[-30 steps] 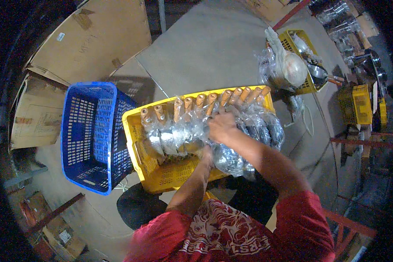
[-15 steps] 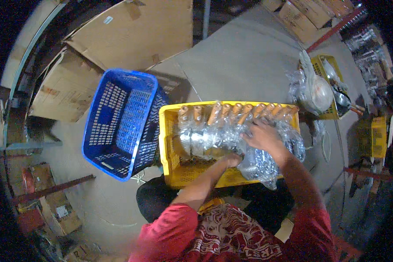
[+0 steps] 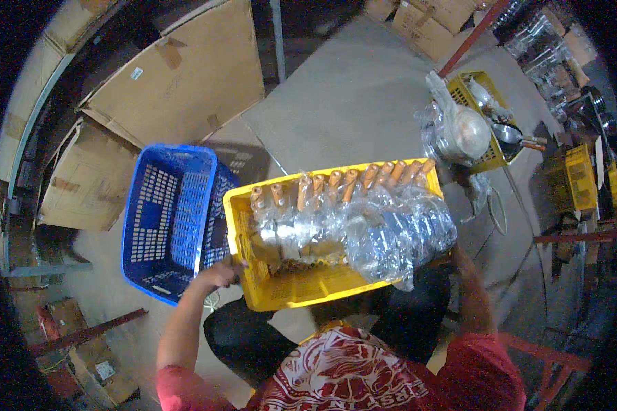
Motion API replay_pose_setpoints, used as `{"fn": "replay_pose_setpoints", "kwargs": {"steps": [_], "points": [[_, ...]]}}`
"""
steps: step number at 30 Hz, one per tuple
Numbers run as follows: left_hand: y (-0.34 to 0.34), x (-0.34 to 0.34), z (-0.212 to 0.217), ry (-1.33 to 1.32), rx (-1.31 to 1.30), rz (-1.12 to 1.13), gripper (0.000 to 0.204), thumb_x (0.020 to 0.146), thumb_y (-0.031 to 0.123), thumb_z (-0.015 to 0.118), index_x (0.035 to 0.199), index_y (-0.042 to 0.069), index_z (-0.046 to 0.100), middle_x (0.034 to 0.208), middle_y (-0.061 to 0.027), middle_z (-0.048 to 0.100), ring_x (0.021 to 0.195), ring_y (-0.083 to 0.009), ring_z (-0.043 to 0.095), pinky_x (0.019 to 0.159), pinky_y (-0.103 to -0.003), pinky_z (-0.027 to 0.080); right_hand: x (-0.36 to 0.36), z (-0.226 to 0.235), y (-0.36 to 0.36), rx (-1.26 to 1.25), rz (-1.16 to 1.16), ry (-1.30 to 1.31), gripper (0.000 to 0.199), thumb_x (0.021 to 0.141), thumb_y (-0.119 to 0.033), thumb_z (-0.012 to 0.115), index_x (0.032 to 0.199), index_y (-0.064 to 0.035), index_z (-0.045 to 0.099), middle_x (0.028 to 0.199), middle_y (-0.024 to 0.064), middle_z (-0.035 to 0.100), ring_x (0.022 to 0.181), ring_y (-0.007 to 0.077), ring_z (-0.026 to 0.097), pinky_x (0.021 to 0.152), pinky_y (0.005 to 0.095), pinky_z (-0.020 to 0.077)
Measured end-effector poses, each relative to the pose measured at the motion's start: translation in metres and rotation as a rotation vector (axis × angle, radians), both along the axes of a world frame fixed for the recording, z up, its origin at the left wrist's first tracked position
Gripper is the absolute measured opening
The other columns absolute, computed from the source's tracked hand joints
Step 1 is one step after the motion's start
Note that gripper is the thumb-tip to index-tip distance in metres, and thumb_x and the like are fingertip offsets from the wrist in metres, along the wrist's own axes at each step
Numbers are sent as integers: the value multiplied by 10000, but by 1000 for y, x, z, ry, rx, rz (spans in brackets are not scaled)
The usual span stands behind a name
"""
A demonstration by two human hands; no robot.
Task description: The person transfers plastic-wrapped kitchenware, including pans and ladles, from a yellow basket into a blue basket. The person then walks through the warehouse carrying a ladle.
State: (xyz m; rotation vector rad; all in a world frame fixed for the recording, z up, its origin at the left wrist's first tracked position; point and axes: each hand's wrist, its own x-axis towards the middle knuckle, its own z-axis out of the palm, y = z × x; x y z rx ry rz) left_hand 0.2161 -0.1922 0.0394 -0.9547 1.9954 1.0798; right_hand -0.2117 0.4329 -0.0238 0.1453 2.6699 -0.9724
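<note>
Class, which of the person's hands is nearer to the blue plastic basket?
Left. The left hand grips the yellow crate beside the blue plastic basket; the right is hidden at the crate's far side.

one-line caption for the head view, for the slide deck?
Seen from above, a person's left hand and right hand hold a yellow crate of plastic-wrapped, wooden-handled pans beside a blue basket.

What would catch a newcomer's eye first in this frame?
The bright yellow crate at centre, packed with a row of plastic-wrapped metal utensils with orange handles. The left hand grips its left rim, while the right hand is hidden behind its right end. Just left of it a blue crate stands tilted on the concrete floor, with flattened cardboard beyond.
</note>
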Motion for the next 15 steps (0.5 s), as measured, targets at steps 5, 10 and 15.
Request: {"fn": "replay_pose_setpoints", "kwargs": {"steps": [5,10,15], "points": [[6,9,-73,179,-101,109,439,974,429,542,1100,27,667,1054,-289,668,1017,-431,653,886,-482,511,33,-15,16,-246,-111,-243,418,1014,-430,476,1104,-49,624,977,77,636,912,198,590,831,362,484],[15,9,-57,251,-124,143,358,969,358,556,1054,35,685,1042,-284,671,954,-439,667,851,-498,514,24,-17,-7,-402,-94,-292,421,1016,-454,459,1064,-69,623,945,63,629,879,185,582,798,357,479],[45,10,-54,338,-387,199,343,966,288,532,1061,-25,634,976,-324,657,940,-494,647,808,-534,523,5,-45,-20,-537,-44,-256,428,1018,-477,442,1025,-88,621,913,49,622,846,172,574,765,352,475]]}}
